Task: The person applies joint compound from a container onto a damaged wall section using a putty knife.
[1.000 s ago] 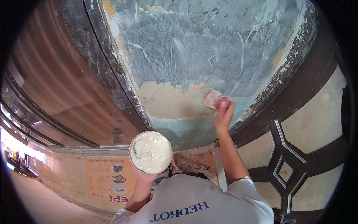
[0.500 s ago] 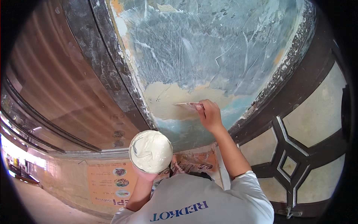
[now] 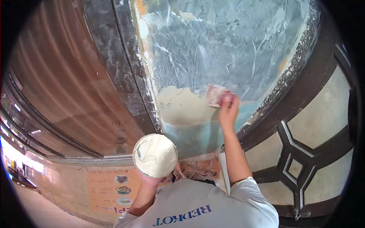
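My right hand (image 3: pixel 229 108), gripping the scraper (image 3: pixel 215 95), has swung back right across the wall (image 3: pixel 213 45); my left hand (image 3: pixel 152 178) holds the putty tub (image 3: pixel 155 155) below.

We have one view only, a wide fisheye worn on the head, looking along the raised forearms at the wall (image 3: pixel 228 49) close ahead. Its edges bow toward the rim, the shirt (image 3: pixel 205 207) fills the lower edge, and no second view shares the scene.
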### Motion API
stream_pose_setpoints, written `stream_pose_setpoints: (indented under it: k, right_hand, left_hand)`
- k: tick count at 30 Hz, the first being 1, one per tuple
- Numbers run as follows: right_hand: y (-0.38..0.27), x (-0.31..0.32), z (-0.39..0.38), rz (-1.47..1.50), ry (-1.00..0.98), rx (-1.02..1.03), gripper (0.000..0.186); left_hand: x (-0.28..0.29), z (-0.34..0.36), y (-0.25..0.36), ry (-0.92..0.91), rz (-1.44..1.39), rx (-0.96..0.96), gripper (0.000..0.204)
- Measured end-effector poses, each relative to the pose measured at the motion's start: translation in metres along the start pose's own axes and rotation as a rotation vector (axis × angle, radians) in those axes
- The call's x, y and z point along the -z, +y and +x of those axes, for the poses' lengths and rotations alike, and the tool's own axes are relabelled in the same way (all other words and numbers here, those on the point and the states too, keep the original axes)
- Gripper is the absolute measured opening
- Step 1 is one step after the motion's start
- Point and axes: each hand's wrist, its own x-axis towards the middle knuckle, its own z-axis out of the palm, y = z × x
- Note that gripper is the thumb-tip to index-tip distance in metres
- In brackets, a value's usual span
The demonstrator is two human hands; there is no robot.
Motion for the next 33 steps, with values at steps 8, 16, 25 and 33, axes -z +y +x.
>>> stream_pose_setpoints:
  k: [8,16,25,33]
  right_hand:
    - [-0.010,-0.018,-0.016,-0.519,-0.453,0.477,0.030]
    - [-0.049,0.000,0.008,0.076,0.033,0.238,0.027]
    - [-0.112,-0.004,-0.013,-0.051,-1.111,0.044,0.025]
    - [-0.117,-0.015,0.003,-0.158,-1.204,0.162,0.030]
  left_hand:
    - [0.001,0.000,0.001,0.086,0.687,-0.124,0.055]
    - [0.000,-0.004,0.003,0.091,0.274,-0.078,0.054]
    - [-0.020,0.010,-0.011,-0.040,0.625,-0.231,0.058]
    - [-0.029,0.012,-0.032,0.005,0.021,-0.072,0.057]
